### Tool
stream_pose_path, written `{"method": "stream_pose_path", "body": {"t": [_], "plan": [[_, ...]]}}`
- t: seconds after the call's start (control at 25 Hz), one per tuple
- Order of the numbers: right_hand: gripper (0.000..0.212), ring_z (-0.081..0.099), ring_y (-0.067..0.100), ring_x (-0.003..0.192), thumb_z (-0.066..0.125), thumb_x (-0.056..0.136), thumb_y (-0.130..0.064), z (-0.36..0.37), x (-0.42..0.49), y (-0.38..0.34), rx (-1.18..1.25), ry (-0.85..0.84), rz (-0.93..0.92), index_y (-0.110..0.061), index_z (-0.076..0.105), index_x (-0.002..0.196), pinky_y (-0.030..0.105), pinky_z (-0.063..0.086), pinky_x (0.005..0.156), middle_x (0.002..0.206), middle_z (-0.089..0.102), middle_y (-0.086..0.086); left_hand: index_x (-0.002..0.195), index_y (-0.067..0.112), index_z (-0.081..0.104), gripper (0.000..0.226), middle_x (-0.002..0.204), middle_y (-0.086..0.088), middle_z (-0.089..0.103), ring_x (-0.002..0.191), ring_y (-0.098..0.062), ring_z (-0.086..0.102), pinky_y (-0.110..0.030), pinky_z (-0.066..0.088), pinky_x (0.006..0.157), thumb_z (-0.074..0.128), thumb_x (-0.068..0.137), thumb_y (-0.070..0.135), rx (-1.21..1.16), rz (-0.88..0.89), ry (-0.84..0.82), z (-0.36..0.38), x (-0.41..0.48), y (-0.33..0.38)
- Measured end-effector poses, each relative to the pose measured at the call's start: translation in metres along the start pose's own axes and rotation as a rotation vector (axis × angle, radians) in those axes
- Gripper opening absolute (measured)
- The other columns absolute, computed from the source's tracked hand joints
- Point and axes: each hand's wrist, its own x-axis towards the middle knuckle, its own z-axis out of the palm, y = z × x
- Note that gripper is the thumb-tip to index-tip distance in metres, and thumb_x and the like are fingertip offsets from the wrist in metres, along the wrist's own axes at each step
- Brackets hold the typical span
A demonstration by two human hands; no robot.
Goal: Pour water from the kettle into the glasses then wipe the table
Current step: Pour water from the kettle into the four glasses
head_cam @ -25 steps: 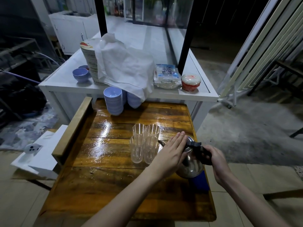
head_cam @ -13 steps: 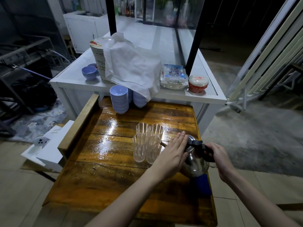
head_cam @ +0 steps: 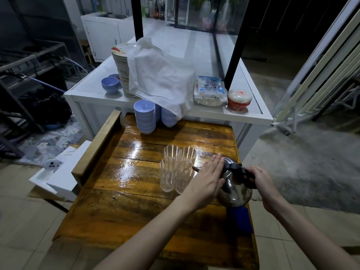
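On the wet table (head_cam: 136, 211), the left grip (head_cam: 206, 182) half hides the kettle (head_cam: 236, 191).

Steel kettle (head_cam: 236, 191), black-handled, tilted at centre right, spout tip by four clear ribbed glasses (head_cam: 168, 174) — upright, clustered mid-frame on glossy wet wooden tabletop (head_cam: 126, 211).

My left hand (head_cam: 204, 182) presses flat, fingers straight, against the shiny steel kettle (head_cam: 235, 191); my right hand (head_cam: 261, 180) grips its black handle (head_cam: 237, 168).
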Motion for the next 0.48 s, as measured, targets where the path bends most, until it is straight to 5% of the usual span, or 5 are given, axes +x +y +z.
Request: {"method": "stream_pose_path", "body": {"t": [0.48], "plan": [[0.033,0.057,0.02,0.078,0.043,0.099,-0.016,0.002,0.0052,-0.0039,-0.04,-0.008,-0.039,0.01,0.063,0.098,0.028,0.045,0.065,0.091,0.061,0.023,0.151,0.013,-0.007,0.059,0.161,-0.003,-0.011,0.147,-0.01,-0.015,-0.027,-0.007,0.12,0.022,0.104,0.033,-0.053,-0.044,0.021,0.0052,0.0004,-0.0011]]}}
